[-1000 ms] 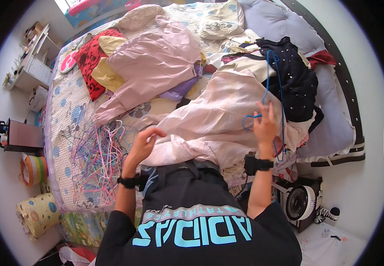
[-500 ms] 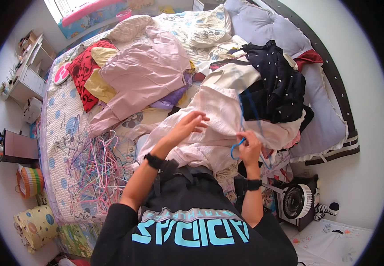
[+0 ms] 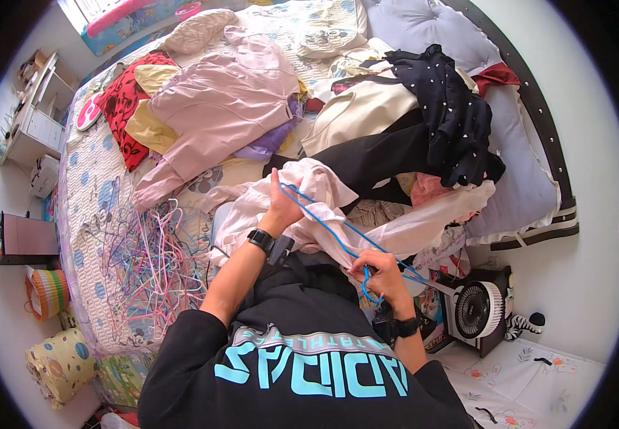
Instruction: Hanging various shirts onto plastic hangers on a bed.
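Observation:
A blue clothes hanger is gripped near its hook by my right hand, whose fingers are closed. Its long loop slants up and left, and the far end meets my left hand. A pale pink garment lies bunched in front of me, gathered about my left hand. The left thumb points up, while the other fingers are partly hidden by the cloth. One part of the same garment stretches right, past the hanger, over the clothes heap.
Many thin coloured hangers lie tangled on the bed at left. A pink long-sleeved garment lies beyond them. Black trousers, cream trousers and a dark spotted garment are heaped at right. A fan stands at lower right.
My right hand has drawn the hanger down toward me, and its loop now leans left. The left hand has moved down-left into the pink garment, which has come off the black trousers.

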